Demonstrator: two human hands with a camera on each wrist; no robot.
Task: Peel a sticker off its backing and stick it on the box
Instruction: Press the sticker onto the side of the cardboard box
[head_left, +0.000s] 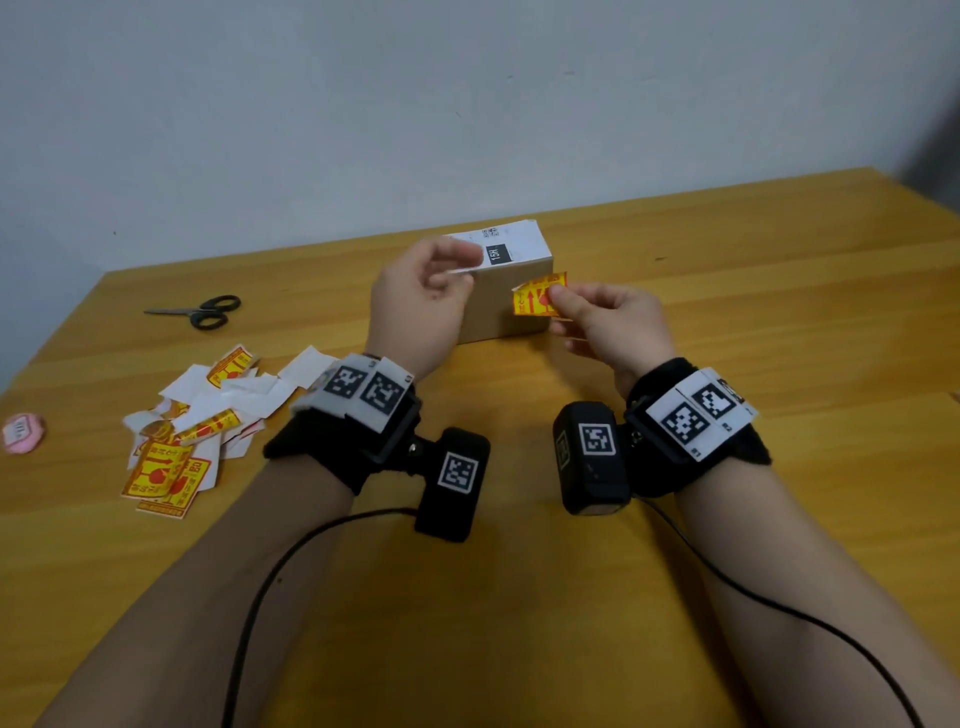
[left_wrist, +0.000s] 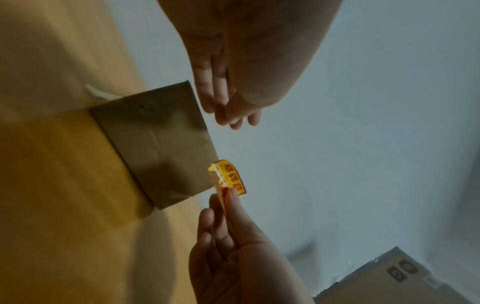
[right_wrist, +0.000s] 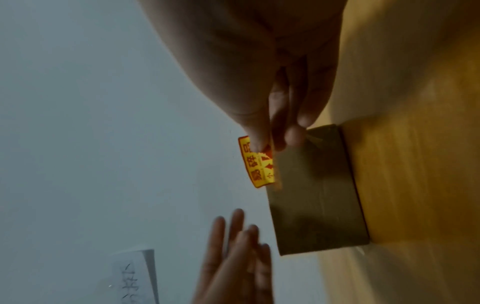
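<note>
Sticker (head_left: 537, 296) pinched in right hand (head_left: 608, 322), apparently peeled, just before box (head_left: 506, 291). Left hand (head_left: 415, 306) fingers loose, white strip possibly held: cannot tell. Sticking left.

We read "15H" in white on a black patch on the box's (head_left: 511, 299) white top label (head_left: 506, 244). Just in front of the box, the yellow sticker (head_left: 537, 296) bears red arrows and characters we cannot make out. Wrist tags (head_left: 696, 410) carry square coded patterns.
</note>
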